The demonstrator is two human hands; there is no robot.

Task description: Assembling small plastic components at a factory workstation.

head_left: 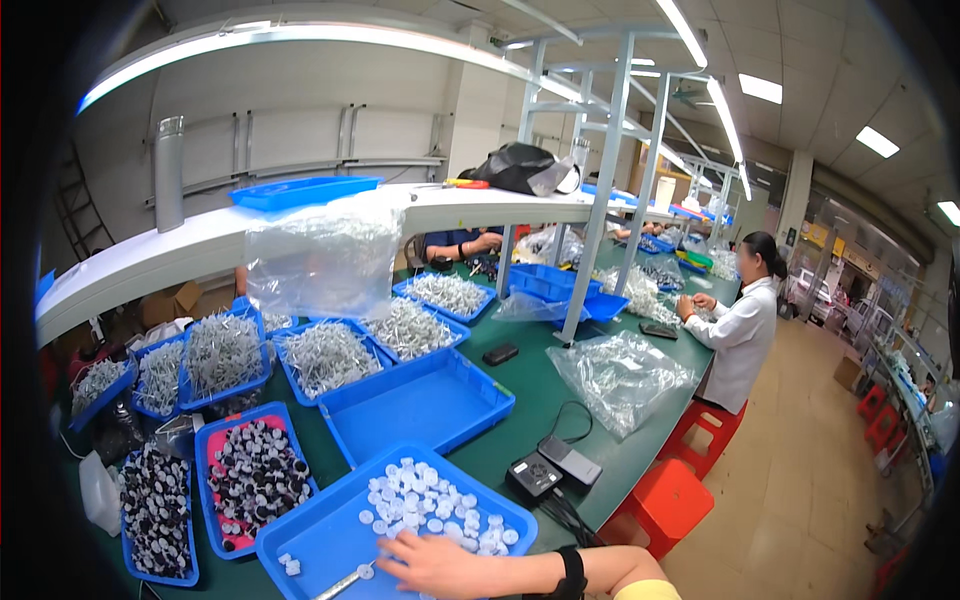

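Note:
My right hand (440, 566), with a black band at the wrist, reaches in from the lower right over a blue tray (290, 530). Its fingers are stretched out and slightly apart, close to the small white round plastic pieces (415, 495) piled in the tray's far right half. Just left of the fingertips is a single white disc (365, 571), beside the end of a thin pale rod (338, 585) that runs out of the lower edge. A few more pieces (289, 564) lie at the tray's left side. My left hand does not show.
An empty blue tray (415, 400) stands behind. Several blue trays hold white parts (330, 358) or black-and-white parts (255, 475). A black box with cables (533, 475) and a clear plastic bag (625, 375) lie rightward. Beyond, a person in white (740, 325) works near red stools (665, 500).

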